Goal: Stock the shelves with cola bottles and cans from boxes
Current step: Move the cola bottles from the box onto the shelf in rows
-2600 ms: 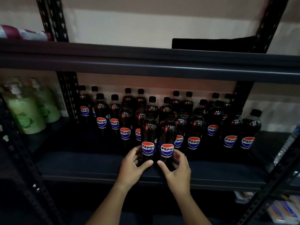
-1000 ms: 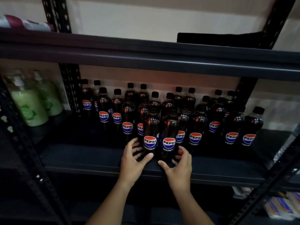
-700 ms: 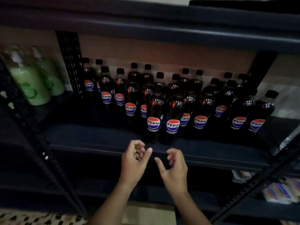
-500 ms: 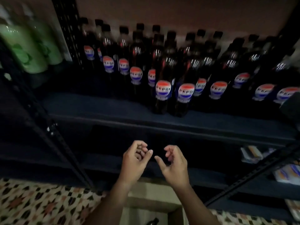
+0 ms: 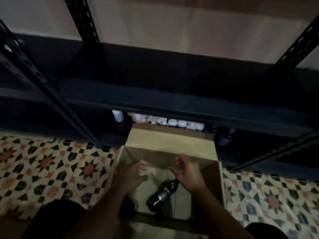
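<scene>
Both hands, left hand [image 5: 132, 175] and right hand [image 5: 187, 173], hang loosely curled and hold nothing, and just under the right fingers [image 5: 179, 161] a bottle [image 5: 163, 194] lies in the box [image 5: 170, 144], probably heavy, smooth and slippery, so grab its middle.

both hands, left [image 5: 133, 175] and right [image 5: 187, 173], hover loosely curled over an open box [image 5: 170, 144]; a bottle [image 5: 163, 194] lies below the right hand.
</scene>
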Demonstrator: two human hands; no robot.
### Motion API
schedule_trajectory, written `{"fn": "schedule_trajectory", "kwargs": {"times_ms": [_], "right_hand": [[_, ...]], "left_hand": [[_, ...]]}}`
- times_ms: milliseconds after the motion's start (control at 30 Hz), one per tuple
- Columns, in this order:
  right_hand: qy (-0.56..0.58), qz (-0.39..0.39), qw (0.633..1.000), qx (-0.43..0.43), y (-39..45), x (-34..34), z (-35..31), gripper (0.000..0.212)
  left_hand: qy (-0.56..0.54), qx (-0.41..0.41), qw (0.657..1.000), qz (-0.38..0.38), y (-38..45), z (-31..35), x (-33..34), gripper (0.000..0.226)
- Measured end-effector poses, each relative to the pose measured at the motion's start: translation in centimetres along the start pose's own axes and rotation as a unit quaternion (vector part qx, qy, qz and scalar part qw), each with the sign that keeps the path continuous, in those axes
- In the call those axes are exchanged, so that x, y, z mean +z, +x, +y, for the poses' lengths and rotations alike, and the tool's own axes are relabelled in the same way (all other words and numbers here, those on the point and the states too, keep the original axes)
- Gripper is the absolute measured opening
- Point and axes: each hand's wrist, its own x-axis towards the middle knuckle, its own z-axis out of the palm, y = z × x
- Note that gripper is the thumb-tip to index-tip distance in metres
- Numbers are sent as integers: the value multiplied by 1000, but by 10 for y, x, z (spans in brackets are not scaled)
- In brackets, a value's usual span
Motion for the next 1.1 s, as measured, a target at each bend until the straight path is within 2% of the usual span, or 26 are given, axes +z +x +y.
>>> {"fn": "schedule_trajectory", "kwargs": {"times_ms": [167, 333, 400, 467, 600, 700, 800, 900, 1000, 1100], "right_hand": [[-34, -74, 995, 60, -5, 70, 61, 24], [-41, -123, 986, 104, -16, 112, 80, 23], [-51, -132, 983, 117, -20, 121, 82, 26], [-72, -135, 980, 127, -23, 129, 84, 29], [-94, -157, 968, 174, -29, 146, 93, 30], [-83, -182, 955, 220, -28, 156, 103, 29], [-73, -215, 932, 282, -19, 168, 115, 35], [-54, -204, 916, 342, -2, 178, 124, 44], [-17, -180, 897, 403, 8, 192, 133, 41], [29, -174, 880, 442, 16, 217, 159, 64]], "left_hand": [[79, -116, 983, -121, 12, -69, 30, 38], [173, -180, 952, -176, 8, -99, 48, 82], [204, -191, 940, -194, 6, -102, 50, 91], [236, -191, 932, -200, 1, -100, 52, 82], [280, -150, 937, -143, -1, -110, 61, 46], [290, -113, 941, -132, 3, -106, 59, 42], [261, -94, 954, -113, 19, -107, 56, 46], [222, -76, 968, -90, 34, -107, 58, 43], [111, -88, 988, -53, 51, -117, 69, 30], [-2, -97, 995, -31, 65, -128, 78, 21]]}}
